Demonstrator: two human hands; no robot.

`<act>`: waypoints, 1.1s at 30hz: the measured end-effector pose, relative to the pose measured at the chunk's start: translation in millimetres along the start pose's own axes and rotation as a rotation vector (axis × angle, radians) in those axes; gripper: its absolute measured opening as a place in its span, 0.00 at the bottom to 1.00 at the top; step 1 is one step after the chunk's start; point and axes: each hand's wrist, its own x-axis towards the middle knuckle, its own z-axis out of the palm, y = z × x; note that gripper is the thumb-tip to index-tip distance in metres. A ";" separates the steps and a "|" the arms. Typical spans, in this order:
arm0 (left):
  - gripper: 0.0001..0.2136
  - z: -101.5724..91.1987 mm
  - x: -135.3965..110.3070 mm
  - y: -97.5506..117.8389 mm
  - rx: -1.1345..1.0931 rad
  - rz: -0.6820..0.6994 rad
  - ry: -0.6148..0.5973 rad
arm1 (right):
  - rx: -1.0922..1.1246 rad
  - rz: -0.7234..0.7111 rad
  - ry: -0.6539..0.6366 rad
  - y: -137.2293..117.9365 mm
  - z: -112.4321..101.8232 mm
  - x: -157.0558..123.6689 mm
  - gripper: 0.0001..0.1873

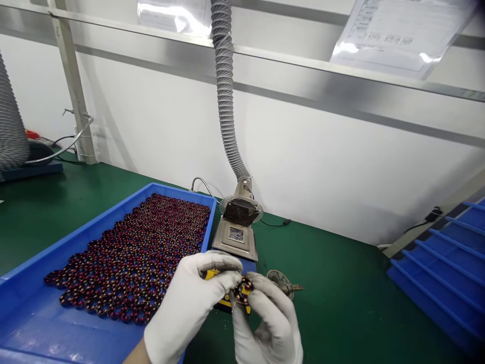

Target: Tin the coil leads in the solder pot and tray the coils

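Note:
Both my hands wear white gloves and meet low in the middle of the head view. Between their fingertips is a small ring-shaped coil [243, 289], dark with copper windings. My left hand [193, 296] is closed, thumb and forefinger pinched at the coil's left edge. My right hand [267, 316] grips the coil from the right, its fingers curled around the edge. The gloves hide parts of the ring. Left of my hands, a blue tray [34, 316] holds many similar ring coils [140, 247], packed closely together.
Behind my hands stands a metal-topped device [235, 247] with yellow parts, under a grey exhaust hose [225, 96] with a round hood. A round metal dish [278, 278] with a handle lies right of it on the green table [341, 313]. Blue ribbed trays [447, 268] are far right.

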 end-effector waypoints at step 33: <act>0.10 -15.2 6.0 0.9 -0.108 0.121 0.388 | 0.141 0.117 -0.166 5.0 -10.1 4.4 0.25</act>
